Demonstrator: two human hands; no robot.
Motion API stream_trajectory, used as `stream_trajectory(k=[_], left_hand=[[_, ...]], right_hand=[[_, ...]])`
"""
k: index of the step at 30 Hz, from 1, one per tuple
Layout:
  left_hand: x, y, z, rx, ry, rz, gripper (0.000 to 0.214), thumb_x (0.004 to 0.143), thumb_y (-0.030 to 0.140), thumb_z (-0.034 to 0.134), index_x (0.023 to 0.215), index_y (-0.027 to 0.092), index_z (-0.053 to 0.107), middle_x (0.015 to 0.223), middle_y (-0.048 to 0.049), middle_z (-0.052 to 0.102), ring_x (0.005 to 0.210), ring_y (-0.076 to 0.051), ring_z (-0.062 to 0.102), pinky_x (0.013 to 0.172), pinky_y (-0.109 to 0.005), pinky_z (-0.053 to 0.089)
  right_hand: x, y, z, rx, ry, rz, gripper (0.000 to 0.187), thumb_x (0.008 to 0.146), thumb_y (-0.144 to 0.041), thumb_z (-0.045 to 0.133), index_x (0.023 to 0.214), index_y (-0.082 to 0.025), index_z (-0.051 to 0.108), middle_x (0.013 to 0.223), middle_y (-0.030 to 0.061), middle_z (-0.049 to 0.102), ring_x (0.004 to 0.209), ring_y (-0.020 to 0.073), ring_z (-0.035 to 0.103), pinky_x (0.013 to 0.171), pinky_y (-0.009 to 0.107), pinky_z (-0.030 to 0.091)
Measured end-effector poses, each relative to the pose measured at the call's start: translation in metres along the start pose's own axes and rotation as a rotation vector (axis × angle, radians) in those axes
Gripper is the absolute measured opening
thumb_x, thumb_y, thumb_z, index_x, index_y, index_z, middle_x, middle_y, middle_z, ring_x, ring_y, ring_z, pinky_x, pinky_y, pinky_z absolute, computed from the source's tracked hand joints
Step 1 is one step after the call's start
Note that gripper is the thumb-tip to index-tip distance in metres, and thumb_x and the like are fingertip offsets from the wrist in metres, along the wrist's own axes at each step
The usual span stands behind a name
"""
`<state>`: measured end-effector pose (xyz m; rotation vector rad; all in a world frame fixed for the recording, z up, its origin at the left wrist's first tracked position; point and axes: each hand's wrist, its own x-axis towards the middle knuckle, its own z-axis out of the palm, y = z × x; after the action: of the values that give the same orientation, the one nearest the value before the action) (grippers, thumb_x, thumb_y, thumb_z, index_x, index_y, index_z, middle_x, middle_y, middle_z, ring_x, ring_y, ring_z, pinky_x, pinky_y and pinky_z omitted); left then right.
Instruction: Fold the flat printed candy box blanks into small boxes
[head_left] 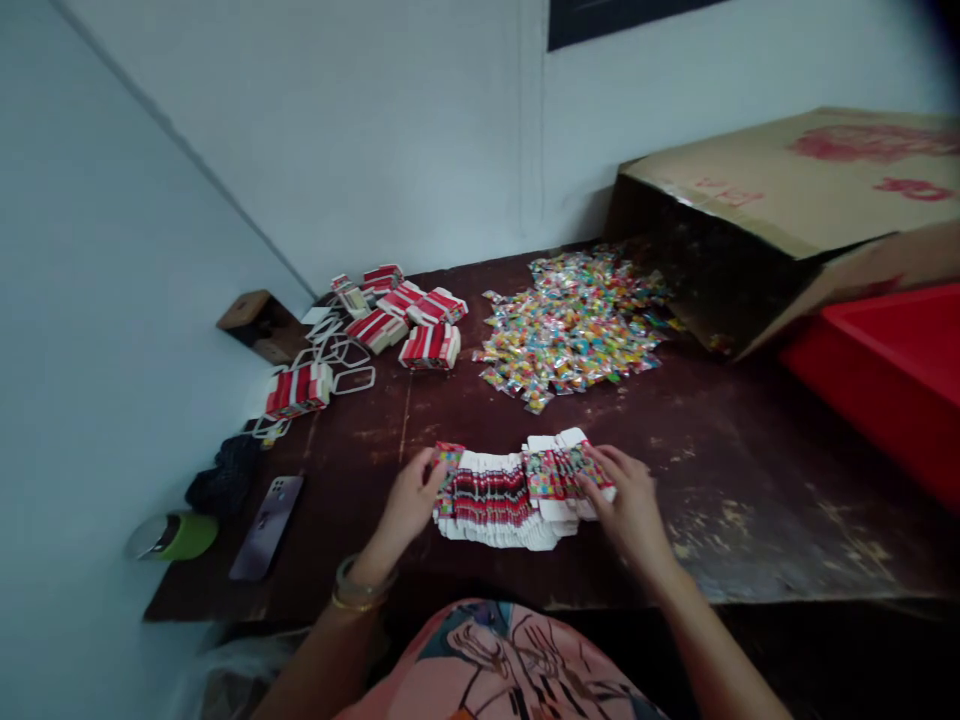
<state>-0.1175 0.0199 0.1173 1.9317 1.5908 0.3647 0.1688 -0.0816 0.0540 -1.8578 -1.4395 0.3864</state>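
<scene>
Head view: I see one fanned row of printed cartons on the table, near its front edge. The left hand, loosely curled, pinches one end; the right hand, half curled, grips the other (one phone lies leftward).

Phone near a green container

head view | from head height over the table | faces forward and down | table near, wall farther
</scene>
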Motion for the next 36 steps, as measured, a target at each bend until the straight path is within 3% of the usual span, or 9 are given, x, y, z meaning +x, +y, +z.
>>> stream_trajectory(k=[3, 7, 13, 16, 19, 22, 25, 30, 36], left_hand=[[0.017, -0.039, -0.019, 0.215, 0.188, -0.17, 0.026, 0.091, 0.03, 0.043, 0.096, 0.014, 0.063, 0.101, -0.0121, 0.065, 0.092, -0.025, 0.061, 0.085, -0.035, 0.044], [0.018, -0.071, -0.017, 0.314, 0.223, -0.27, 0.022, 0.088, 0.03, 0.05, 0.097, 0.017, 0.064, 0.096, -0.0106, 0.067, 0.086, -0.024, 0.063, 0.08, -0.032, 0.045], [0.007, -0.038, 0.001, 0.136, 0.332, -0.024, 0.044, 0.088, 0.035, 0.051, 0.127, 0.015, 0.052, 0.132, -0.0169, 0.053, 0.124, -0.03, 0.047, 0.105, -0.045, 0.034], [-0.008, 0.011, 0.029, -0.394, -0.029, 0.126, 0.038, 0.086, 0.038, 0.054, 0.119, 0.02, 0.06, 0.122, -0.0114, 0.062, 0.114, -0.026, 0.056, 0.102, -0.041, 0.04], [-0.025, 0.058, 0.066, -0.872, -0.543, -0.014, 0.05, 0.081, 0.045, 0.06, 0.123, 0.018, 0.059, 0.109, -0.0102, 0.069, 0.108, -0.027, 0.06, 0.097, -0.042, 0.044], [-0.034, 0.082, 0.088, -1.092, -0.539, -0.148, 0.046, 0.078, 0.045, 0.063, 0.113, 0.016, 0.065, 0.097, -0.0068, 0.071, 0.1, -0.026, 0.061, 0.095, -0.041, 0.044], [-0.037, 0.08, 0.087, -1.001, -0.623, -0.211, 0.04, 0.069, 0.033, 0.069, 0.105, 0.015, 0.067, 0.091, -0.0036, 0.071, 0.086, -0.021, 0.061, 0.086, -0.036, 0.047], [-0.046, 0.065, 0.068, -0.709, -0.919, -0.154, 0.02, 0.068, 0.019, 0.063, 0.087, 0.013, 0.067, 0.07, 0.002, 0.064, 0.064, -0.013, 0.054, 0.065, -0.026, 0.043], [-0.052, 0.071, 0.062, -0.73, -0.827, 0.037, 0.034, 0.065, 0.022, 0.074, 0.097, 0.015, 0.067, 0.081, 0.0003, 0.066, 0.081, -0.017, 0.056, 0.079, -0.03, 0.045]], right_hand=[[-0.008, 0.039, 0.008, -0.334, 0.021, 0.075, 0.055, 0.086, -0.054, 0.047, 0.121, -0.013, 0.059, 0.131, 0.0208, 0.053, 0.115, 0.0408, 0.046, 0.091, 0.059, 0.038], [-0.017, 0.064, 0.017, -0.318, 0.009, 0.074, 0.056, 0.082, -0.062, 0.044, 0.11, -0.016, 0.06, 0.12, 0.0176, 0.061, 0.107, 0.0388, 0.052, 0.086, 0.055, 0.04], [-0.006, 0.042, -0.004, 0.352, 0.048, 0.381, 0.044, 0.081, -0.059, 0.054, 0.094, -0.018, 0.063, 0.088, 0.0096, 0.069, 0.081, 0.026, 0.062, 0.076, 0.039, 0.048], [-0.015, 0.008, -0.005, 0.703, 0.049, 0.431, 0.04, 0.081, -0.055, 0.06, 0.096, -0.017, 0.062, 0.087, 0.007, 0.069, 0.078, 0.0222, 0.063, 0.07, 0.032, 0.05], [-0.033, -0.03, 0.001, 0.731, -0.121, 0.305, 0.029, 0.087, -0.046, 0.059, 0.098, -0.019, 0.062, 0.079, 0.0041, 0.068, 0.071, 0.0191, 0.063, 0.065, 0.029, 0.05], [-0.042, -0.05, -0.003, 0.45, -0.038, 0.056, 0.024, 0.09, -0.034, 0.056, 0.111, -0.022, 0.06, 0.099, 0.008, 0.067, 0.089, 0.0227, 0.062, 0.08, 0.037, 0.05], [-0.039, -0.052, -0.017, 0.158, 0.078, -0.17, 0.029, 0.089, -0.024, 0.057, 0.118, -0.027, 0.06, 0.129, 0.0104, 0.053, 0.118, 0.028, 0.049, 0.098, 0.047, 0.041], [-0.036, -0.06, -0.021, 0.248, -0.186, -0.265, 0.011, 0.088, -0.018, 0.055, 0.096, -0.022, 0.061, 0.125, 0.0085, 0.056, 0.122, 0.0252, 0.044, 0.102, 0.045, 0.038], [-0.031, -0.082, -0.024, 0.411, -0.568, -0.18, 0.003, 0.08, -0.023, 0.068, 0.079, -0.02, 0.068, 0.135, 0.0072, 0.05, 0.126, 0.027, 0.042, 0.106, 0.042, 0.032]])
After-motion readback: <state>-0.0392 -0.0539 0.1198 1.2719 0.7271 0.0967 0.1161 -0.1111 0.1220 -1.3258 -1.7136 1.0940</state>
